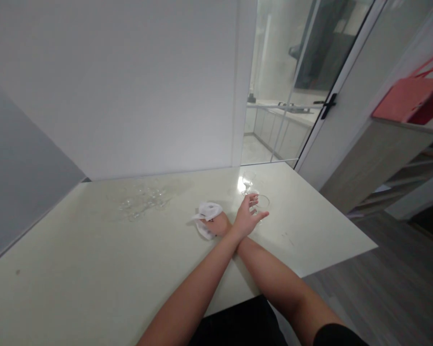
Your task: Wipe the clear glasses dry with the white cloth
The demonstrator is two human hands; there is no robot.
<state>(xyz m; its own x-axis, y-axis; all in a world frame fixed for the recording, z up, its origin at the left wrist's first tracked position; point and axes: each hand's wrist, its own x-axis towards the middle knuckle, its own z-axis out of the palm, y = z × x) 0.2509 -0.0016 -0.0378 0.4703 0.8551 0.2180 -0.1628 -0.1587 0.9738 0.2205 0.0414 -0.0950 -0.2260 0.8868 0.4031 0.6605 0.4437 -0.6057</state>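
My forearms cross over the pale table. My left hand is on the right side, its thumb and fingers apart beside a clear drinking glass. Its fingertips lie close to the glass's rim; whether they touch it I cannot tell. Just behind stands a clear stemmed glass. To the left, my right hand is closed on a white cloth, which bunches around the fingers and hides most of them.
Several clear glasses stand grouped at the back left of the table, hard to separate by eye. A white wall borders the far edge. Beyond the right side are a glass door with a black handle and a pink bag on a shelf.
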